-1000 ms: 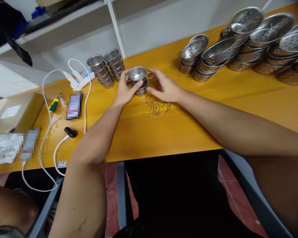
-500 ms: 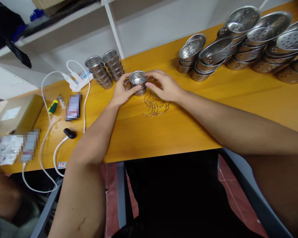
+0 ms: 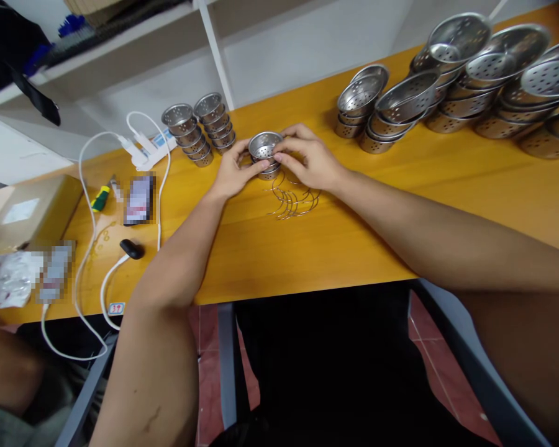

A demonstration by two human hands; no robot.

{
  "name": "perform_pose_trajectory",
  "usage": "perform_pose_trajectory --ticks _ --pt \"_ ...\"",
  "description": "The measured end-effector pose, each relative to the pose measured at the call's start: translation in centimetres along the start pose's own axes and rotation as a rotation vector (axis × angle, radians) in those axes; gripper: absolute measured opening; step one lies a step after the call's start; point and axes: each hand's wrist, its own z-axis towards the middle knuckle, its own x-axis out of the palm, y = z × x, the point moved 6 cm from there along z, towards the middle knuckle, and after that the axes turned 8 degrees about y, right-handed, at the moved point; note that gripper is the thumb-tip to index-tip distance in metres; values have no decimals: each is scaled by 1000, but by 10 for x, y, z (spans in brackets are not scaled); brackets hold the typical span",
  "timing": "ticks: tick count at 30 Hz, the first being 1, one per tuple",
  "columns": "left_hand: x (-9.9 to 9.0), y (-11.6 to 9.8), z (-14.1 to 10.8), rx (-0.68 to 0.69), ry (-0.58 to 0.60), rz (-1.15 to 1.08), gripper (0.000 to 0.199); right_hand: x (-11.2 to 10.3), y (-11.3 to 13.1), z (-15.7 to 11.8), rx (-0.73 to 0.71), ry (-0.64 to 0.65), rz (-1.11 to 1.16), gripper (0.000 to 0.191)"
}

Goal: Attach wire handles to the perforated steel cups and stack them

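Observation:
A short stack of perforated metal cups stands on the wooden table between my hands, its round opening facing up. Around its left side curl the fingers of my left hand, with the thumb pressed against the front. From the right, my right hand is closed at the rim, thumb and fingers touching the top cup. Whether a thin wire is also in those fingers cannot be made out. Several curved thin wires lie loosely on the table just below my right hand.
Two taller stacks of perforated cups stand behind my left hand. Larger perforated metal bowls are piled at the back right. On the left lie a power strip, white cables, a yellow-green tool and a cardboard box. A person's leg shows lower left.
The cup stack has shifted slightly to the right, and my left hand has moved with it. My right hand's fingers have bent a little more over the rim.

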Motion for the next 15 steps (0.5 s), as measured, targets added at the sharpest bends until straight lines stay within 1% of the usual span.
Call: perform_pose_trajectory --ticks 4,9,13,15 --pt "0 -4 1 -6 4 12 90 3 2 2 47 65 18 82" --pt "5 -9 -1 -67 2 6 87 6 4 4 99 79 47 89" --pt "5 -16 -1 -61 -34 72 101 4 3 6 105 100 28 85" --pt "4 -18 0 -59 -11 91 100 4 3 7 95 103 18 83"
